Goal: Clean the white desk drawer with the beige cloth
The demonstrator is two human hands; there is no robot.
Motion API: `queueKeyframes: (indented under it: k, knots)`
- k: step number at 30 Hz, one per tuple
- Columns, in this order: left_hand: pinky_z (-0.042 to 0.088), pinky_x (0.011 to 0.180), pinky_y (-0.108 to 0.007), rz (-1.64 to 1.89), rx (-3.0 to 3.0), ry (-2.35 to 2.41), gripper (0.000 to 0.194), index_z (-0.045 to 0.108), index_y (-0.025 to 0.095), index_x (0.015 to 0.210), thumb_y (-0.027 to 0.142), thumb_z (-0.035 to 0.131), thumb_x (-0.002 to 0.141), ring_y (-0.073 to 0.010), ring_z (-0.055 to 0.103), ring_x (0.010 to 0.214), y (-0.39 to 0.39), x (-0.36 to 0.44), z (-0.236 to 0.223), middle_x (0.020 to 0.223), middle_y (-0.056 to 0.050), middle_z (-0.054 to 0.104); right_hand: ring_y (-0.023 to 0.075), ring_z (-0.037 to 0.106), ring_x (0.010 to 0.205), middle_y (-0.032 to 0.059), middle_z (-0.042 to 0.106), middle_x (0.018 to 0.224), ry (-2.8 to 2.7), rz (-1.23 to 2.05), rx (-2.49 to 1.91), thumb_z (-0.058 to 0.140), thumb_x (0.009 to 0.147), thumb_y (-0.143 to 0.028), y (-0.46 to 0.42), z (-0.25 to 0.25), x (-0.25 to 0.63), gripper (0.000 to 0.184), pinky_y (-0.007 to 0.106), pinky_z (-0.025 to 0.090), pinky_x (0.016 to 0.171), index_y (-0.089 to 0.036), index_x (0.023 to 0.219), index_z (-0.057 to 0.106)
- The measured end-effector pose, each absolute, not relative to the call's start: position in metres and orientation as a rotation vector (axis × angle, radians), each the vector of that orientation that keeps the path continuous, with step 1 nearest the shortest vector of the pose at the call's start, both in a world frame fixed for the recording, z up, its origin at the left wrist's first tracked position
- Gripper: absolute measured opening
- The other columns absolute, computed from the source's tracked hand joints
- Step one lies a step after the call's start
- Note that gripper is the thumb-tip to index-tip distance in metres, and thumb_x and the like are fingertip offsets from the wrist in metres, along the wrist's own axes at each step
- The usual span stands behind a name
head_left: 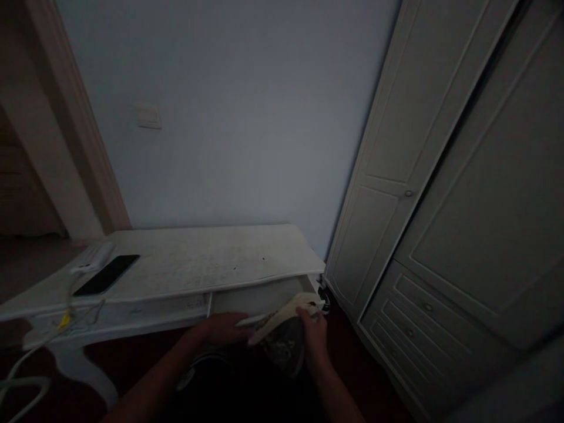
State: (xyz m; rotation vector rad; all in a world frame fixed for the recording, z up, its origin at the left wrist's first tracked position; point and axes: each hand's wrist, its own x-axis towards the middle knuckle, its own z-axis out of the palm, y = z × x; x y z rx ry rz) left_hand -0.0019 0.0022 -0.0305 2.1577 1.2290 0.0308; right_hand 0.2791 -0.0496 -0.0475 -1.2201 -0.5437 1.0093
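Both my hands are low in the dim view, in front of a white desk point(207, 258). My left hand point(222, 329) is closed around the near end of a pale flat object point(282, 317), perhaps a drawer front or a cloth-covered piece; I cannot make out which. My right hand point(314, 332) grips the same object from the right, fingers curled over its edge. A dark patterned fabric point(284, 349) hangs beneath it between my hands.
A black phone point(107, 274) and a white device point(93, 258) lie on the desk's left end, with white cables point(26, 352) trailing down. A white wardrobe point(440, 235) stands at the right, close to the desk. A door frame point(74, 129) rises at the left.
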Motion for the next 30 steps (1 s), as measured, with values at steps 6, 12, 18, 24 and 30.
queueKeyframes:
  k: [6,12,18,24,30]
  knots:
    - [0.048,0.104,-0.043,-0.033,2.324,1.354,0.056,0.066,0.030,0.136,0.061,0.039,0.098,-0.0330,0.065,0.124,-0.007,-0.004,-0.030,0.135,-0.009,0.071,0.0296,0.071,0.092,0.0107,0.077,0.098,-0.601,0.613,-1.319,0.077,0.064,-0.052,-0.024,-0.057,0.355,0.059,0.038,0.056,0.082,-0.014,0.108,0.071]
    - [0.050,0.096,-0.039,-0.041,2.415,1.440,0.054,0.070,0.030,0.128,0.060,0.037,0.099,-0.0320,0.069,0.113,-0.017,0.004,-0.022,0.120,-0.010,0.076,0.0325,0.064,0.116,0.0186,0.068,0.127,-0.599,0.392,-1.407,0.065,0.075,-0.062,-0.029,-0.090,0.331,0.076,0.044,0.049,0.102,-0.012,0.131,0.061]
    - [0.050,0.096,-0.040,-0.008,2.429,1.441,0.061,0.071,0.030,0.126,0.066,0.028,0.101,-0.0325,0.070,0.113,-0.021,0.007,-0.020,0.120,-0.009,0.077,0.0397,0.050,0.136,0.0232,0.057,0.141,-0.896,0.434,-1.481,0.065,0.076,-0.061,-0.052,-0.150,0.236,0.078,0.052,0.038,0.115,-0.011,0.134,0.058]
    - [0.051,0.095,-0.042,-0.024,2.436,1.473,0.061,0.071,0.027,0.125,0.063,0.028,0.102,-0.0340,0.070,0.112,-0.027,0.010,-0.008,0.117,-0.011,0.077,0.0365,0.059,0.118,0.0174,0.065,0.121,-0.914,0.411,-1.478,0.068,0.073,-0.058,-0.042,-0.138,0.273,0.069,0.050,0.045,0.107,-0.014,0.125,0.061]
    - [0.052,0.094,-0.042,-0.028,2.446,1.475,0.055,0.072,0.027,0.124,0.059,0.032,0.102,-0.0334,0.071,0.110,-0.028,0.011,-0.006,0.116,-0.012,0.077,0.0362,0.056,0.119,0.0174,0.061,0.124,-0.841,0.211,-1.485,0.067,0.074,-0.053,-0.027,-0.107,0.338,0.060,0.050,0.043,0.106,-0.016,0.121,0.062]
